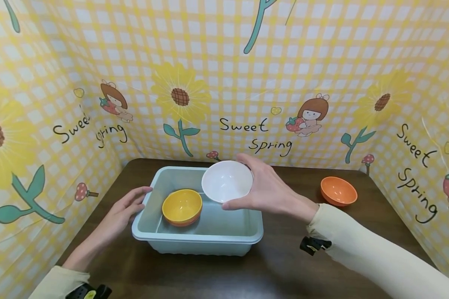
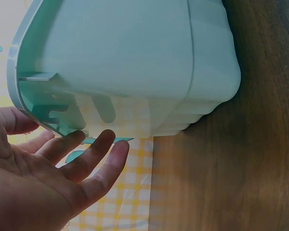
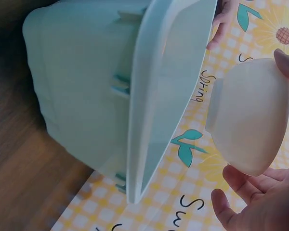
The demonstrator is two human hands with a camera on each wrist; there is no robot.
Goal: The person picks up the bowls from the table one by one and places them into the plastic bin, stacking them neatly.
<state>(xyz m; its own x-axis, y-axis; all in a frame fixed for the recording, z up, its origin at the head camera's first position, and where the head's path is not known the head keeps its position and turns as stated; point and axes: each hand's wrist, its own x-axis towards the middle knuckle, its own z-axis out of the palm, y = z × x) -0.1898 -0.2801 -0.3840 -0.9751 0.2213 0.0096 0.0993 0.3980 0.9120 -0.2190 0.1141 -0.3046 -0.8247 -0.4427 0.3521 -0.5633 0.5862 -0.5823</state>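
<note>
A pale green plastic tub [image 1: 213,243] stands on the dark wooden table. Inside it lies a yellow bowl [image 1: 182,205] stacked on an orange one. My right hand [image 1: 269,189] grips a white bowl [image 1: 227,181] by its rim and holds it above the tub's far right part, tilted toward me. In the right wrist view the white bowl [image 3: 250,118] hangs beside the tub's rim [image 3: 156,101]. My left hand [image 1: 125,207] rests with straight fingers against the tub's left rim; in the left wrist view its fingers [image 2: 94,154] touch the tub's edge [image 2: 38,120].
A single orange bowl [image 1: 338,190] sits on the table [image 1: 284,265] to the right of the tub. Yellow checked backdrop walls [image 1: 247,83] with sunflowers close in the table at the back and on both sides.
</note>
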